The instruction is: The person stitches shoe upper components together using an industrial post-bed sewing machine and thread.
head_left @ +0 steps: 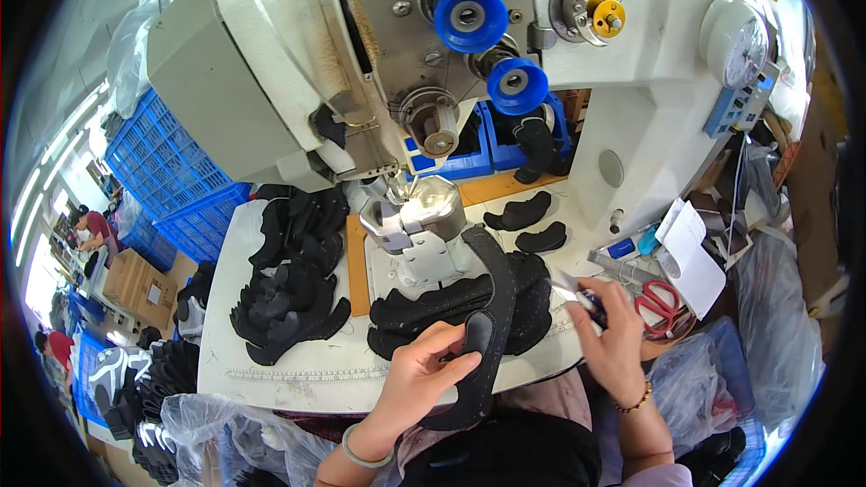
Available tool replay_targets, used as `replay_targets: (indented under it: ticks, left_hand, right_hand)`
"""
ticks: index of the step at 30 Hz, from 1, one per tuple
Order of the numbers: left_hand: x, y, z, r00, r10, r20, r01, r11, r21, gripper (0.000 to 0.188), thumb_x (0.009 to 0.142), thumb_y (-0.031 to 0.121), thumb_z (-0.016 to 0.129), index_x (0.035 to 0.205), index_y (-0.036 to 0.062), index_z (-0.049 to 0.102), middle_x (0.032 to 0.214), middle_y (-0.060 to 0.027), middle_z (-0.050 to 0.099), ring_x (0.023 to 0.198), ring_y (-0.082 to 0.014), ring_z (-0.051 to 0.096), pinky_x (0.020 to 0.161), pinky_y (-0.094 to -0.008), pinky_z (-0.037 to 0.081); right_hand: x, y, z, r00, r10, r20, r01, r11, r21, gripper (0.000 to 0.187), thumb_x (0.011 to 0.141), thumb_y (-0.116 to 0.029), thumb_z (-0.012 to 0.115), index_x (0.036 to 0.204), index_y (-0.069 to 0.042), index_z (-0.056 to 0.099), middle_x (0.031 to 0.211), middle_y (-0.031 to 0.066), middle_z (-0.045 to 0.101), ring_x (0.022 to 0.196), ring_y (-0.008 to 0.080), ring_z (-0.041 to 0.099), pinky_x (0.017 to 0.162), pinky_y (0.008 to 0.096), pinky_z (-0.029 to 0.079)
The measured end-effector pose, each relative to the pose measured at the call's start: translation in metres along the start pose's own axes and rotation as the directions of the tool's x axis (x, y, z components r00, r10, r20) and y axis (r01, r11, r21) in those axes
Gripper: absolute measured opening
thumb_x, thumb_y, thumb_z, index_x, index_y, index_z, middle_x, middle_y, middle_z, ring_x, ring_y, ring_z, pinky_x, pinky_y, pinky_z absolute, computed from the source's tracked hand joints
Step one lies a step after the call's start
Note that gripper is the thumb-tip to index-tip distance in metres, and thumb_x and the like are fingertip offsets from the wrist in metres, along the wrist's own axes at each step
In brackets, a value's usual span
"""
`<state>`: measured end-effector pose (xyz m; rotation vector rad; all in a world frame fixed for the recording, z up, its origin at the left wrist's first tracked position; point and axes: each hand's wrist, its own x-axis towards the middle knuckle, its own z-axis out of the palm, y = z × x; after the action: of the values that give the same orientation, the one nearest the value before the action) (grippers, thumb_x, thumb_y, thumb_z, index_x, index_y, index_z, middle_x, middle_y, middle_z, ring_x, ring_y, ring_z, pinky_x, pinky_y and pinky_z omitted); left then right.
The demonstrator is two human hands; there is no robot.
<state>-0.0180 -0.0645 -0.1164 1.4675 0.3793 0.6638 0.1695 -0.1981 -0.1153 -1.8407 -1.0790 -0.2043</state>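
My left hand (431,368) is closed on a long curved black shoe piece (499,307), thumb and fingers pinching it near its smooth grey-black patch. The piece slants upward from my lap across a stack of similar black pieces (433,305) on the machine table. To the right, my right hand (612,332) is closed around a small tool with a dark handle and a shiny metal blade (565,285); blur hides its exact kind. The blade points left, beside the stack. Just beyond the held piece stands the metal post (433,207) of a sewing machine.
The sewing machine head (271,54) overhangs the table. A heap of black pieces (293,298) lies at left, with two loose ones (541,236) at right. Red-handled scissors (658,305) and papers (693,257) lie right of my hand. Blue crates (167,158) stand far left.
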Motion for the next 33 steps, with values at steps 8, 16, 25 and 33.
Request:
replay_targets:
  ticks: [8, 16, 25, 33]
  left_hand:
    - [0.014, 0.02, -0.019, 0.958, -0.235, 0.165, 0.238, 0.971, 0.001, 0.03, 0.086, 0.004, 0.065, 0.113, -0.0055, 0.06, 0.094, -0.0005, 0.056, 0.081, -0.0053, 0.052, 0.071, -0.0192, 0.044]
    - [0.037, 0.049, -0.03, 0.877, -0.182, 0.445, -0.071, 0.866, 0.495, 0.039, 0.084, 0.018, 0.069, 0.118, 0.001, 0.058, 0.092, -0.0076, 0.058, 0.077, -0.0148, 0.057, 0.07, -0.0264, 0.047]
    - [0.027, 0.055, -0.042, 0.979, 0.156, 0.131, -0.192, 0.482, 0.855, 0.07, 0.076, 0.026, 0.074, 0.137, 0.0111, 0.041, 0.093, -0.0098, 0.062, 0.097, -0.0231, 0.059, 0.106, -0.0448, 0.027]
    - [0.029, 0.032, -0.052, 0.98, 0.182, 0.075, -0.176, 0.635, 0.752, 0.074, 0.071, 0.018, 0.079, 0.136, 0.0091, 0.043, 0.088, -0.008, 0.061, 0.099, -0.0218, 0.059, 0.112, -0.0437, 0.022]
  right_hand:
    - [-0.012, 0.052, -0.014, 0.985, -0.093, 0.144, 0.145, 0.9, -0.412, 0.035, 0.073, -0.017, 0.073, 0.105, -0.006, 0.062, 0.096, 0.0107, 0.057, 0.093, 0.0289, 0.056, 0.075, 0.0383, 0.046]
    - [0.027, -0.036, 0.016, 0.775, -0.57, 0.271, 0.556, 0.82, 0.135, 0.024, 0.075, -0.011, 0.072, 0.098, -0.005, 0.065, 0.096, 0.0084, 0.064, 0.088, 0.0244, 0.059, 0.083, 0.037, 0.046]
    - [0.047, -0.007, 0.055, 0.91, -0.201, 0.363, -0.02, 0.854, 0.521, 0.01, 0.085, -0.009, 0.065, 0.092, -0.002, 0.062, 0.08, 0.005, 0.061, 0.074, 0.0169, 0.052, 0.065, 0.0277, 0.043]
    - [0.046, -0.001, 0.07, 0.904, -0.158, 0.398, -0.116, 0.804, 0.583, 0.012, 0.086, -0.01, 0.065, 0.094, -0.001, 0.061, 0.081, 0.0034, 0.061, 0.075, 0.0123, 0.053, 0.068, 0.0249, 0.043]
